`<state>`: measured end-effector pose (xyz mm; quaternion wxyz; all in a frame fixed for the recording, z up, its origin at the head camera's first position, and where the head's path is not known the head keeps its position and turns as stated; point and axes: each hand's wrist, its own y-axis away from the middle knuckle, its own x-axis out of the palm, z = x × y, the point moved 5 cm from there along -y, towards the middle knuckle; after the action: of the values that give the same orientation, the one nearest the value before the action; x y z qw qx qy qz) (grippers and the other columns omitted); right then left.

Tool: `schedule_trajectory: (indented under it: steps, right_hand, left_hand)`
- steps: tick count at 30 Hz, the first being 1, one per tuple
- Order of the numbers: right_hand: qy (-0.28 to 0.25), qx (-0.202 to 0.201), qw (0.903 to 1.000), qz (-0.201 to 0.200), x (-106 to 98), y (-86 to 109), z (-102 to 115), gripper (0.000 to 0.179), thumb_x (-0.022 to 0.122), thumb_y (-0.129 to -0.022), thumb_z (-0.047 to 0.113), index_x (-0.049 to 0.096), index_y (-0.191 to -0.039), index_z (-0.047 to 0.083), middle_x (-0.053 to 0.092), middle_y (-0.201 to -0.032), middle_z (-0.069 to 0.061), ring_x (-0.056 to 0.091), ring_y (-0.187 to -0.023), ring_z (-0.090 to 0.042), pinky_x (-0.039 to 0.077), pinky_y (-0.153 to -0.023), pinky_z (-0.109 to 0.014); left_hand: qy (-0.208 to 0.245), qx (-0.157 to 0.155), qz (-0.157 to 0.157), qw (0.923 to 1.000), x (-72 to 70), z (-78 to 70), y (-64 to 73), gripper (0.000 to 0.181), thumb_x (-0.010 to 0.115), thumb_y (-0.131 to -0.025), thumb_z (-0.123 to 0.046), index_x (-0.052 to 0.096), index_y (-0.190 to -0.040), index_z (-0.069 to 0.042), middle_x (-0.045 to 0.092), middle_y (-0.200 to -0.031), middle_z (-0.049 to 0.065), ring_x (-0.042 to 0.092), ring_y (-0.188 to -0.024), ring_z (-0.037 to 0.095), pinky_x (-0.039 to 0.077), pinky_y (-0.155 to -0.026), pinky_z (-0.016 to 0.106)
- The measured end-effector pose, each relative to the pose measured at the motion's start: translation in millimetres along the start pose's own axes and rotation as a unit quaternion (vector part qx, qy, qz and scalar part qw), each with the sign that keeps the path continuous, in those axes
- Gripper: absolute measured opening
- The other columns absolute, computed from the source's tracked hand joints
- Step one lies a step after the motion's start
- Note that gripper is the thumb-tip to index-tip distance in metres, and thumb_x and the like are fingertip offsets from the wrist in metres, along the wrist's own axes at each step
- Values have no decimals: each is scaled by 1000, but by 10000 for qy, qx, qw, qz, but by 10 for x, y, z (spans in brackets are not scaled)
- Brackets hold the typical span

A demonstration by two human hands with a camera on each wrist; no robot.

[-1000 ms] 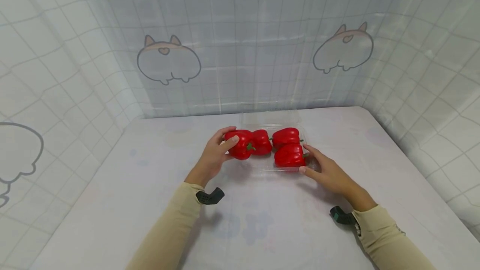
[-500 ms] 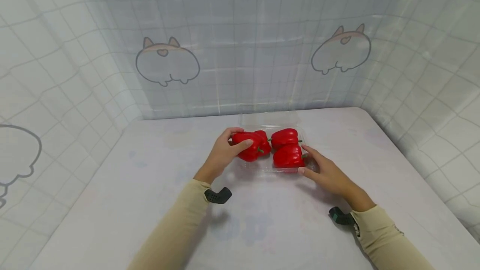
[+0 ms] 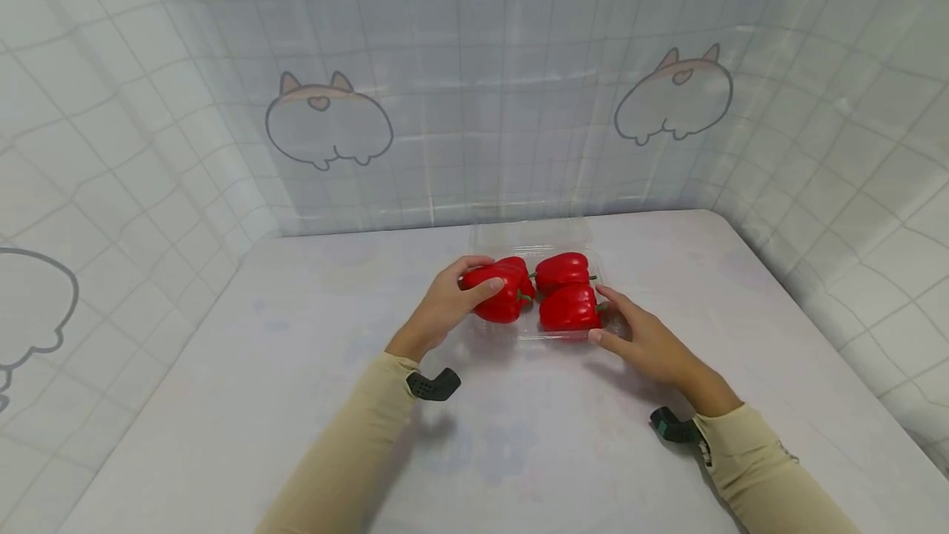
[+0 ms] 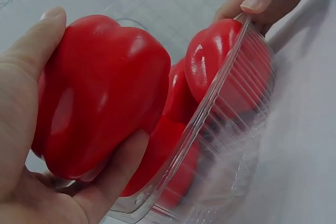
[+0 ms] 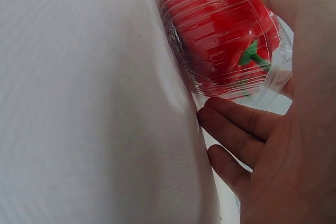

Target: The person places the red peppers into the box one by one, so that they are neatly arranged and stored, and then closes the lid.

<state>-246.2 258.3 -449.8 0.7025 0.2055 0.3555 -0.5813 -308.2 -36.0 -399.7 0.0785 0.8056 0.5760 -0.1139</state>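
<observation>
My left hand point(image 3: 439, 303) grips a red bell pepper point(image 4: 102, 95) between thumb and fingers, over the left end of a clear plastic container point(image 4: 223, 80). In the head view the held bell pepper point(image 3: 498, 297) has its green stem facing right and partly covers another bell pepper point(image 3: 519, 267). Two more red bell peppers lie side by side in the container's right half, a far one point(image 3: 562, 272) and a near one point(image 3: 569, 307). My right hand point(image 3: 648, 344) holds the container's near right corner, thumb on the rim, lower fingers point(image 5: 236, 124) spread beside it.
The container's clear lid point(image 3: 530, 232) stands open toward the back curtain point(image 3: 474, 105). A white cloth covers the table point(image 3: 482, 452). Curtains with a grid pattern close in the left, back and right sides. A dark device sits on each wrist.
My left hand has moved right with the bell pepper, from beside the container to over its left end, and then slightly lower. The right hand has stayed at the corner.
</observation>
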Motion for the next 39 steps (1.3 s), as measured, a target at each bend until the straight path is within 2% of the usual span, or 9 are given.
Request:
schedule_trajectory:
  steps: [6, 12, 23, 27, 30, 35, 39]
  right_hand:
    - [-4, -4, 10000, 11, -2, -1, 3, 82, 67, -92, 48, 26, -158, 22, 56, -138, -11, 54, -123, -30, 48, -97, -60]
    - [-25, -18, 10000, 25, 1, -1, 6, 82, 67, -93, 47, 26, -158, 21, 56, -137, -11, 54, -123, -30, 48, -97, -59]
    - [-9, -78, 10000, -44, -3, -2, 1, 83, 68, -92, 48, 27, -158, 21, 58, -134, -9, 56, -119, -27, 50, -95, -57]
    - [-45, -117, 9999, -50, 2, 5, 7, 81, 67, -93, 48, 27, -158, 21, 58, -133, -9, 55, -119, -28, 48, -97, -59]
    - [-43, -107, 9999, -67, 9, 5, 2, 81, 67, -93, 49, 27, -158, 22, 58, -133, -9, 55, -120, -27, 47, -98, -59]
    - [-39, -109, 9999, -68, 8, 1, -4, 81, 66, -93, 51, 27, -158, 23, 58, -133, -8, 55, -120, -26, 47, -98, -59]
    - [-15, -128, 9999, -36, 8, -1, -3, 80, 65, -94, 49, 26, -159, 23, 57, -134, -8, 55, -120, -27, 48, -98, -58]
  left_hand:
    - [-640, 92, 6, 9979, 47, -33, 10, 57, 76, -87, -46, 56, -135, -22, 57, -130, 1, 54, -118, 26, 58, -85, 40]
    - [-1514, 51, -281, 9881, 119, -63, 5, 55, 77, -85, -46, 59, -132, -23, 57, -126, -1, 53, -115, 24, 59, -79, 40]
    - [-1809, -65, -240, 9832, 221, -115, -22, 58, 74, -86, -52, 61, -130, -19, 58, -125, 2, 54, -114, 25, 59, -77, 38]
    - [-2015, -79, -189, 9793, 277, -126, -38, 58, 71, -86, -56, 62, -128, -17, 60, -122, 2, 56, -111, 24, 59, -76, 36]
    - [-2259, -11, -157, 9740, 318, -137, -40, 58, 67, -88, -58, 63, -126, -15, 63, -118, 1, 57, -107, 23, 58, -76, 35]
    - [-2793, 230, -135, 9598, 361, -188, -26, 58, 60, -92, -60, 63, -123, -11, 65, -111, 1, 59, -100, 21, 56, -76, 34]
    - [-3098, 298, -47, 9503, 379, -218, -7, 58, 54, -94, -63, 64, -118, -11, 65, -102, -1, 60, -93, 19, 55, -73, 33]
